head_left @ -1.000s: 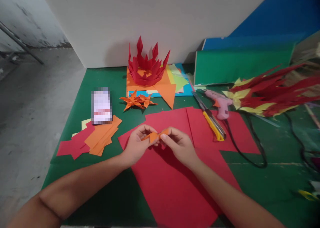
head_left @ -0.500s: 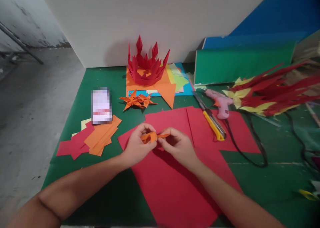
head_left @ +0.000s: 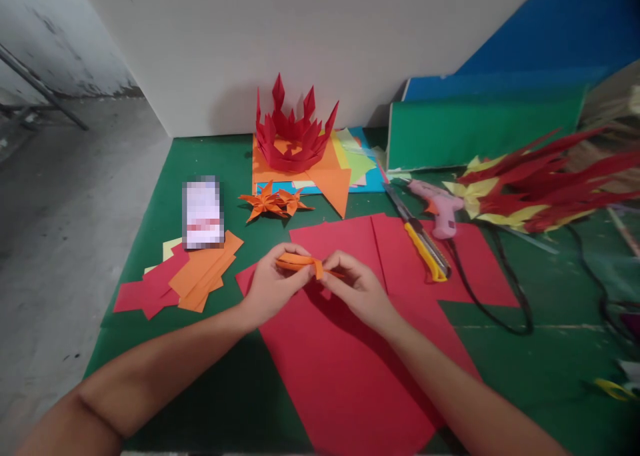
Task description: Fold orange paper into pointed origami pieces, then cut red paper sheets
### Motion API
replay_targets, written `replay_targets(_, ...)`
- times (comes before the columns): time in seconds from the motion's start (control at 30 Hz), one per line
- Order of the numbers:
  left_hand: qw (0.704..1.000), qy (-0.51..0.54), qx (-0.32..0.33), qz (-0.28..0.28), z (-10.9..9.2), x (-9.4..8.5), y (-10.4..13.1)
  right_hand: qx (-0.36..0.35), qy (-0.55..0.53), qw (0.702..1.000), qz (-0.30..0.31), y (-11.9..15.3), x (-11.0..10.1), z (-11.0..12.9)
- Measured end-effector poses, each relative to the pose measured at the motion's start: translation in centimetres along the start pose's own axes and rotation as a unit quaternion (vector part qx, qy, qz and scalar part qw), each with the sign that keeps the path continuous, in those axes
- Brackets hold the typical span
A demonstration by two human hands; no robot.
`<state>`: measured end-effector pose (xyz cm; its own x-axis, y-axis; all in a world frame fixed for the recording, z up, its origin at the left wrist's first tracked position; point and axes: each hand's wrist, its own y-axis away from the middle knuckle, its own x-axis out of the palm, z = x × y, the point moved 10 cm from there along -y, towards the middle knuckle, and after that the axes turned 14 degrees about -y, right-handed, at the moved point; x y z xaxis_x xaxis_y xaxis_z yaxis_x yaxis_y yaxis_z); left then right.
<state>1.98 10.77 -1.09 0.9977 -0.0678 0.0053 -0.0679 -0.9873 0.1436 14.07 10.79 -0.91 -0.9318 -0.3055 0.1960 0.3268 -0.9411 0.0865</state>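
A folded orange paper piece (head_left: 296, 261) is pinched between both hands over the red paper sheets (head_left: 360, 369). My left hand (head_left: 273, 283) grips its left part, with the fingers curled behind it. On the other end, my right hand (head_left: 363, 293) closes thumb and fingers; part of the paper is hidden there. Beyond the hands lie orange folded paper flowers (head_left: 270, 203). Cut orange strips (head_left: 205, 276), with red and yellow pieces under them, rest to the left.
A red paper crown (head_left: 290, 149) stands on coloured sheets at the back. Right of the hands lie a yellow utility knife (head_left: 425, 249) with its blade pointing away, a pink glue gun (head_left: 443, 209) with a black cord, and red-yellow paper flames (head_left: 540, 183). A phone (head_left: 203, 213) lies left.
The orange paper piece has turned and now shows long, narrow folded layers on its left side. My hands have shifted only slightly, both still gripping it.
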Motion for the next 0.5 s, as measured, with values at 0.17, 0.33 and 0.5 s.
replay_targets(0.17,0.995,-0.094,0.045,-0.006,-0.8,-0.2,0.4,-0.162,0.113,0.98,-0.025,0.7,0.1,3.4)
replay_targets(0.33,0.997,-0.065,0.046,0.017,-0.5,0.3,0.4,-0.207,0.192,0.959,-0.001,1.0,0.9,4.6)
replay_targets(0.5,1.0,0.007,0.015,0.024,0.3,0.7,0.0,-0.207,0.196,0.958,-0.017,1.1,0.6,4.5)
